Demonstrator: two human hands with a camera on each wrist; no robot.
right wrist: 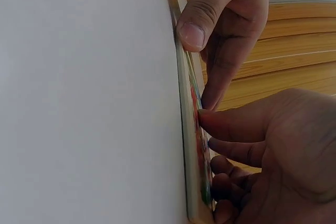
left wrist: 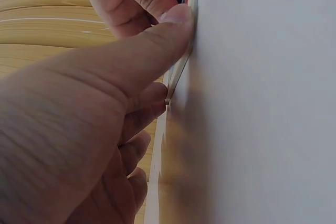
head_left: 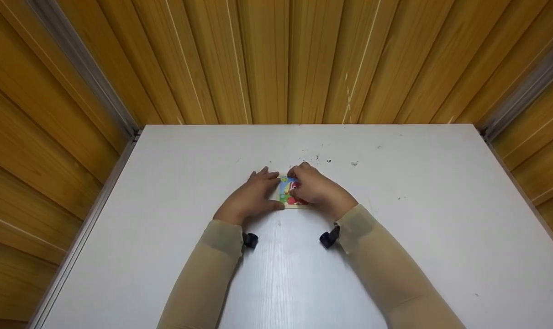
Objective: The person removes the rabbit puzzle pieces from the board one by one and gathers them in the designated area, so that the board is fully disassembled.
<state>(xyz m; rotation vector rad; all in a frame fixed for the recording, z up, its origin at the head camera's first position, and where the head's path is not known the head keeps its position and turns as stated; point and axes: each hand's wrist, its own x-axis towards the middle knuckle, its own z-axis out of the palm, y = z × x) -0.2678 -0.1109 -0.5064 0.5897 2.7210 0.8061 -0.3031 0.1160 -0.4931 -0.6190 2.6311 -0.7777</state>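
Observation:
A small square picture puzzle (head_left: 284, 188) in a pale wooden frame lies on the white table, printed in blue, green, yellow and red. My left hand (head_left: 254, 195) grips its left side, thumb at the near corner and index finger at the far one. Over the right part of the picture is my right hand (head_left: 316, 188), hiding much of it. In the right wrist view, the bent fingertips and thumb of the right hand (right wrist: 262, 145) rest on the face of the puzzle (right wrist: 198, 148); I cannot tell whether they pinch a separate piece.
The white table (head_left: 189, 155) bears small dark marks beyond the hands. Yellow wood-patterned panels (head_left: 267, 59) rise behind it and at both sides. Each wrist carries a small black camera, one of them (head_left: 250, 240) on the left.

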